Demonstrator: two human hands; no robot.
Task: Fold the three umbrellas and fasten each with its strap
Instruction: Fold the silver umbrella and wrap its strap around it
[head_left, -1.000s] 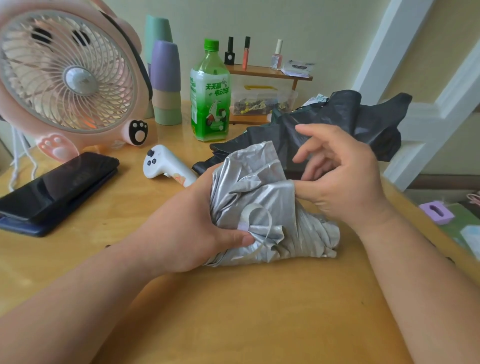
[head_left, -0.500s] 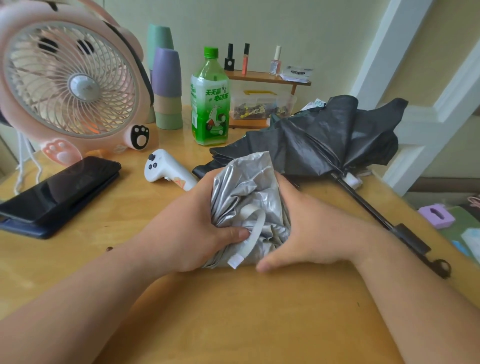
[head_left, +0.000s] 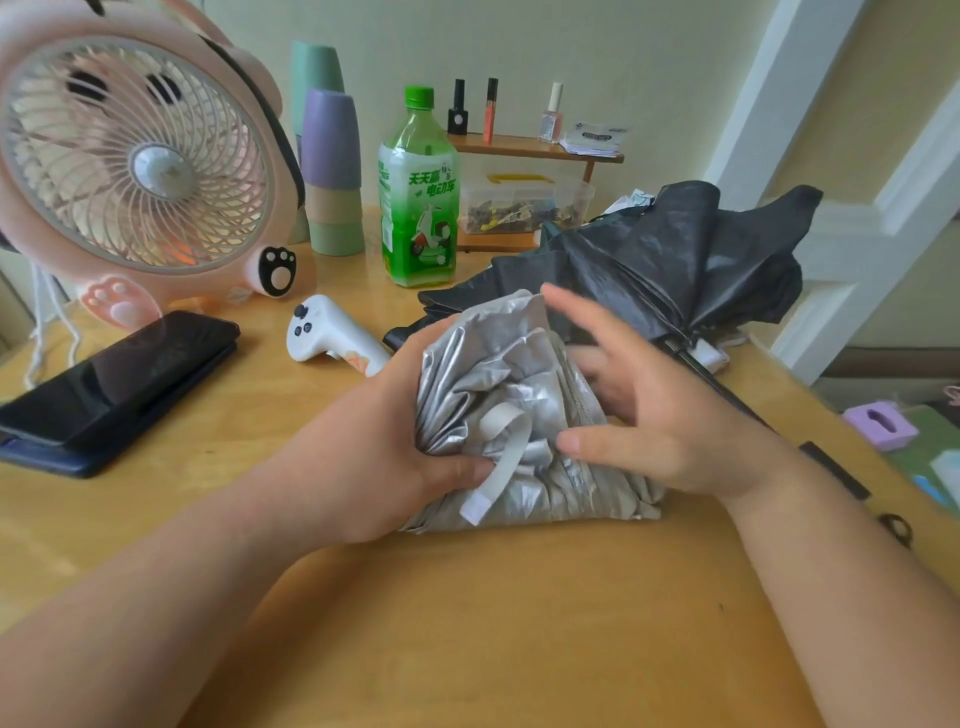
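Observation:
A crumpled silver umbrella (head_left: 511, 374) lies bunched on the wooden table (head_left: 467, 623). My left hand (head_left: 387, 441) grips its left side, thumb pressed into the fabric beside the pale strap (head_left: 501, 457), which hangs loose with its white tip down. My right hand (head_left: 644, 415) is spread with straight fingers against the umbrella's right side, thumb pointing at the strap. Behind lies a black umbrella (head_left: 670, 260), unfolded and floppy, with its dark shaft (head_left: 727, 395) running toward the right table edge. No third umbrella is visible.
A pink desk fan (head_left: 135, 166) stands at the back left, with stacked cups (head_left: 332, 171), a green bottle (head_left: 418, 192) and a small shelf (head_left: 535, 150) behind. A dark phone (head_left: 114, 379) and a white controller (head_left: 327, 335) lie to the left.
My right hand has let go of the silver fabric and spread its fingers, sliding right along the bundle. The strap has dropped lower. My left hand keeps its grip.

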